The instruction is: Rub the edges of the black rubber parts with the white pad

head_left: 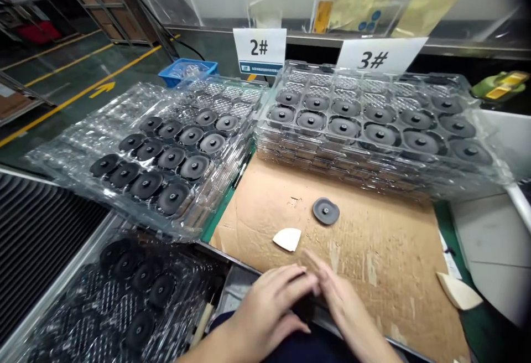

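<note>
Near the cardboard's front edge, my left hand (276, 299) and my right hand (342, 299) meet at the fingertips. The left fingers are bent, with the thumb apart from them; the right fingers are stretched out flat. Nothing shows in either hand, though the space between the palms is partly hidden. Just beyond the fingers lies a white wedge-shaped pad (287, 239). A dark grey round disc (326, 211) with a small central hub rests behind it on the cardboard sheet (373, 230).
Stacked clear blister trays (365, 161) with similar discs stand behind the cardboard, and more trays (211, 186) are to the left. Another tray (112, 302) lies lower left, beside a ribbed black surface (37, 241). A second pale wedge (459, 291) sits at the right edge.
</note>
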Available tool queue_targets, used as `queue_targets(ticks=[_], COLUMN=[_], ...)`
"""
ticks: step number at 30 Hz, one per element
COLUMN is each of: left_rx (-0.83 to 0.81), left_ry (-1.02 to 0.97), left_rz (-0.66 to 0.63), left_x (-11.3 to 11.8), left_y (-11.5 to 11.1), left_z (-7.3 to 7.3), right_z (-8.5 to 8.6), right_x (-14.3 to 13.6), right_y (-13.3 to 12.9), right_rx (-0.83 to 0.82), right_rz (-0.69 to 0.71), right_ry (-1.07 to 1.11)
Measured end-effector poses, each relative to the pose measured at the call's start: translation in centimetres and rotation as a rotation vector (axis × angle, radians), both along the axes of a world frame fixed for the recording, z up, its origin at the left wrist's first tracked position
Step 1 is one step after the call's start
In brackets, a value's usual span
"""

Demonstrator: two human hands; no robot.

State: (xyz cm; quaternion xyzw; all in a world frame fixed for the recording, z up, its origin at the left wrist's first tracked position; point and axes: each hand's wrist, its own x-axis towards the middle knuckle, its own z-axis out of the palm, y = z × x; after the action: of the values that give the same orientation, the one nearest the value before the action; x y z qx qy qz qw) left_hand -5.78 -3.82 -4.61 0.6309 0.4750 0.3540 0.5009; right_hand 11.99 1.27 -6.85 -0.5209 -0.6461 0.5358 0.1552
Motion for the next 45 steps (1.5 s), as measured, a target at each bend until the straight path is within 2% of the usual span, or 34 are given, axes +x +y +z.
queue_targets(ticks=[2,4,6,9,13,16,19,21,23,26,29,31,33,34,38,40,42,43,45], left_rx=[-0.351,-0.61,-0.718,-0.722,-0.694,-0.683,-0.702,-0.725,-0.749,-0.763,-0.781,-0.767,-0.729,-0.711,-0.717,-0.708,-0.697,-0.693,-0.698], left_ry=[-0.378,-0.771,-1.044,-1.202,-1.226,-1.226,-1.199,-1.153,-1.09,-1.007,-0.983,-0.945,-0.89,-0.873,-0.872,-0.897,-0.9,-0.883,-0.842], left_rz=[0.277,0.463,0.527,0.544,0.588,0.562,0.525,0.517,0.51,0.511,0.518,0.536,0.553,0.553,0.49,0.468,0.496,0.525,0.559], left_x=[-0.8,-1.8,-2.9,-4.0,-4.3,-4.1,-3.8,-3.5,-3.1,-2.2,-1.4,-1.0,-0.7,-0.5,-0.1,0.1,0.4,0.7,1.4], left_y=[-0.6,-0.9,-0.8,-0.2,0.8,1.1,1.3,1.5,1.8,2.2,2.6,2.6,2.6,2.5,2.1,2.1,2.1,2.2,2.3], left_z=[-1.0,-1.4,-1.5,-1.0,-0.4,-0.1,0.2,0.6,1.0,1.6,2.2,2.5,2.5,2.5,2.6,2.8,3.1,3.3,3.6], right_z=[-0.1,-0.7,-1.6,-3.0,-3.0,-2.2,-1.6,-0.8,0.9,4.9,8.6,10.0,10.5,10.5,10.0,10.1,10.3,10.4,10.5], right_x=[-0.5,-1.4,-2.6,-4.3,-5.0,-4.3,-3.2,-2.6,-2.3,-2.9,-4.1,-4.5,-4.5,-4.5,-4.0,-3.4,-2.8,-2.6,-2.6], right_y=[1.4,2.4,3.0,3.9,4.5,3.3,1.8,1.6,2.0,2.7,2.3,1.8,1.7,1.7,1.6,1.4,1.2,1.3,1.5], right_rx=[0.281,0.525,0.636,0.642,0.617,0.591,0.551,0.517,0.489,0.466,0.485,0.417,0.329,0.327,0.536,0.506,0.399,0.37,0.418], right_rz=[0.038,0.122,0.213,0.204,0.145,0.116,0.15,0.139,0.08,0.009,0.116,0.239,0.316,0.312,0.148,0.209,0.29,0.278,0.169], right_ry=[-0.21,-0.328,-0.34,-0.299,-0.199,-0.119,-0.071,-0.065,-0.074,0.012,0.209,0.226,0.178,0.158,0.212,0.275,0.266,0.235,0.18])
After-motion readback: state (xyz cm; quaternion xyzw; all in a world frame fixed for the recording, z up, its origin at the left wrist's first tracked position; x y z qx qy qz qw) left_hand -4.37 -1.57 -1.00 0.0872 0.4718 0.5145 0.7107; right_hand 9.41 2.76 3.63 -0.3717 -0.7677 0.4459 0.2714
